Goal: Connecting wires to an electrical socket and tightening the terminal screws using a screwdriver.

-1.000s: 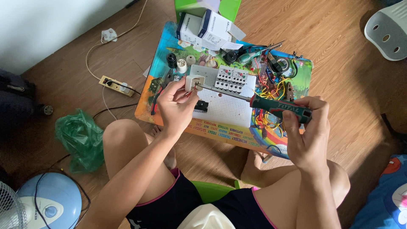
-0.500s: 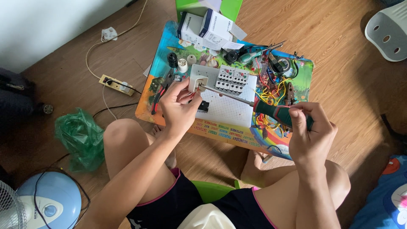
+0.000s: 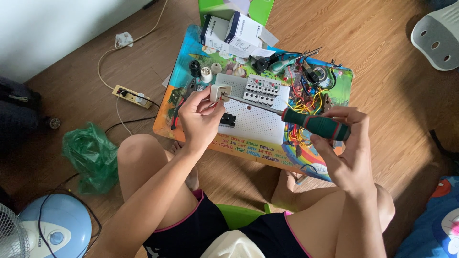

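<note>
Left hand (image 3: 198, 117) has its grip clamped on a small white socket block (image 3: 220, 91), pinched by the sides, held just above the white perforated board (image 3: 258, 119) on the low colourful worktop (image 3: 189, 57). Right hand (image 3: 345, 143) is closed round the green-and-red handle of a screwdriver (image 3: 315, 125); the shaft runs left and its tip sits at the block's face.

Handling, my read: the block is light, rigid plastic, likely smooth, so it can twist under tip pressure. Hold it by opposite side walls, fingers clear of the face. The screwdriver is stiff, and its ribbed handle looks non-slip.

Nearby: grey terminal modules (image 3: 262, 89) on the board, a tangle of coloured wires (image 3: 311, 102), white boxes (image 3: 232, 33) at the far edge, and a power strip (image 3: 130, 95) on the floor.
</note>
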